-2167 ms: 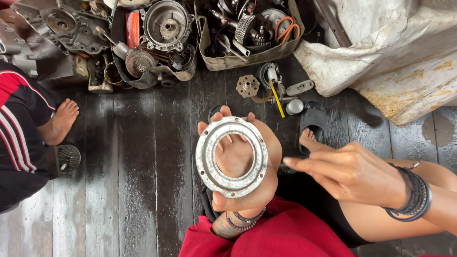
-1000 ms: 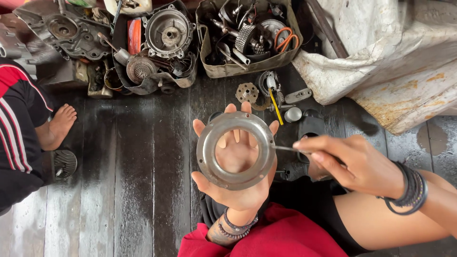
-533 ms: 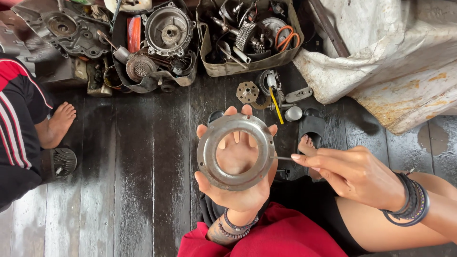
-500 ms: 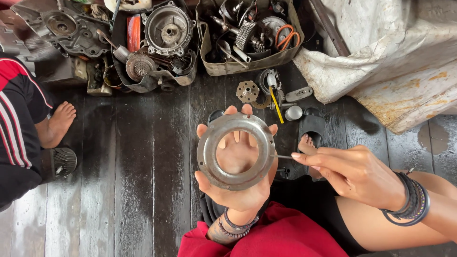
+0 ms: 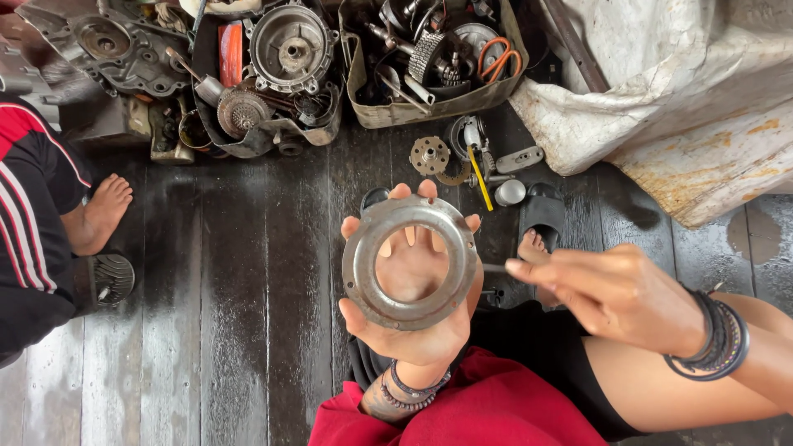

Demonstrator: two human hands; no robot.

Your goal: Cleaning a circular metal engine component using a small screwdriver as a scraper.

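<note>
We hold one flat metal ring [image 5: 410,263] on our left hand [image 5: 415,310], palm up and fingers spread wide behind it, in the middle of the scene above the dark wooden floor [image 5: 248,272]. Our right hand [image 5: 615,291] is pinched narrow on one thin metal pin [image 5: 494,268], whose tip lies just beside the ring's right rim. At the far edge stand two trays of engine parts [image 5: 429,49], and one other person's bare foot [image 5: 99,213] rests at the left.

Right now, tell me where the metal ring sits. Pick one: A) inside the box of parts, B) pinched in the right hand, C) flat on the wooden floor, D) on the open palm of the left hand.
D: the metal ring lies flat on the upturned left hand, whose fingers show through its hole, while the right hand holds a thin tool beside its rim.
</note>
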